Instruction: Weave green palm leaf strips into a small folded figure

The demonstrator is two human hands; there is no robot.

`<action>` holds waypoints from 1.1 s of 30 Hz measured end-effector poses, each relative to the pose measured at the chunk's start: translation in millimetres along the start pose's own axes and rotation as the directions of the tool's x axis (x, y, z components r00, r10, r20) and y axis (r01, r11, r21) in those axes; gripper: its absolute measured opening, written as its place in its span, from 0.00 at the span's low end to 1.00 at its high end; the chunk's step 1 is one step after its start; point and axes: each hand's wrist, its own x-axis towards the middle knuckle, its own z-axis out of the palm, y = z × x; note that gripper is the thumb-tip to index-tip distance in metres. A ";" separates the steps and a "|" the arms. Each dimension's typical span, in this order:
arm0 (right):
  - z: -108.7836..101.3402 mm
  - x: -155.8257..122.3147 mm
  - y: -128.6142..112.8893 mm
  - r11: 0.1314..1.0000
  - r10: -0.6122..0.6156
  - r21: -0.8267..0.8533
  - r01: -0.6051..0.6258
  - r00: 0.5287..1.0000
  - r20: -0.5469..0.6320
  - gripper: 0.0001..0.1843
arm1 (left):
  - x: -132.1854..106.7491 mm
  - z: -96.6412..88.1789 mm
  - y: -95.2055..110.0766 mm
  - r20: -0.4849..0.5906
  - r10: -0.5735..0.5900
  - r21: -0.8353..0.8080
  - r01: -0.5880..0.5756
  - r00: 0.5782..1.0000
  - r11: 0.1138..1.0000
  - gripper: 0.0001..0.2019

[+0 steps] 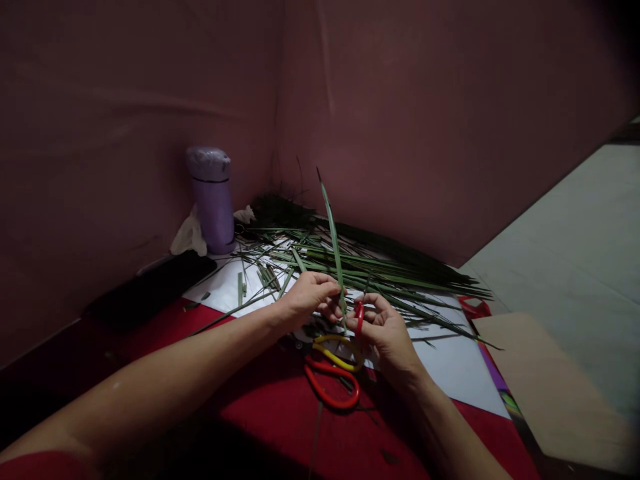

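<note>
Both hands are working just above the red-covered surface (260, 407), close to its middle. The left hand (310, 298) is gripping a long green leaf strip (334, 247) near its lower end; its fingers (331, 301) are clenched on the strip and are holding it nearly upright, the tip leaning slightly left against the dark pink wall (425, 120). The right hand (386, 331) is sitting just beside the left, its fingers (374, 305) curling around a small red piece (359, 317) that is touching the base of the strip. What the red piece is cannot be told.

Directly below the hands, yellow-handled scissors (338, 353) and red-handled scissors (332, 388) are lying on the surface, their handles overlapping. Behind the hands, a pile of green leaves (370, 267) is spreading across a white sheet (450, 363), with cut scraps scattered on its left part. A purple bottle (213, 200) is standing upright in the corner, a crumpled white tissue (189, 235) resting against it. A flat black object (150, 288) is lying near the left wall. At the right edge, a brown cardboard sheet (550, 387) is overlapping the surface, and another red handle (474, 307) is lying beside it.
</note>
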 end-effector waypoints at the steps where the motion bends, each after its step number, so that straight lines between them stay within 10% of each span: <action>1: -0.1 0.0 0.0 1.000 0.002 0.002 -0.002 1.000 0.003 0.23 | 0.2 -0.1 0.1 0.000 -0.001 -0.004 0.001 1.000 1.000 0.04; 20: -0.6 -0.3 5.9 0.999 0.025 -0.034 -0.024 0.999 0.045 0.22 | -1.8 -2.0 2.8 -0.006 0.045 -0.084 -0.045 0.999 0.995 0.11; 25: -6.0 3.9 8.8 0.961 -0.108 -0.264 0.087 0.992 -0.064 0.18 | -1.8 -2.1 2.3 -0.063 0.000 0.001 0.000 0.998 1.000 0.10; 29: -18.0 6.6 8.5 0.608 -0.427 -0.750 0.258 0.903 -0.036 0.09 | 3.8 -7.2 -3.5 -0.134 -0.086 0.146 0.106 0.987 0.984 0.07; 33: -27.2 11.2 11.2 0.219 -0.410 -0.941 0.260 0.899 0.153 0.12 | 3.6 -7.6 3.0 -0.263 0.109 0.394 0.004 0.959 0.919 0.09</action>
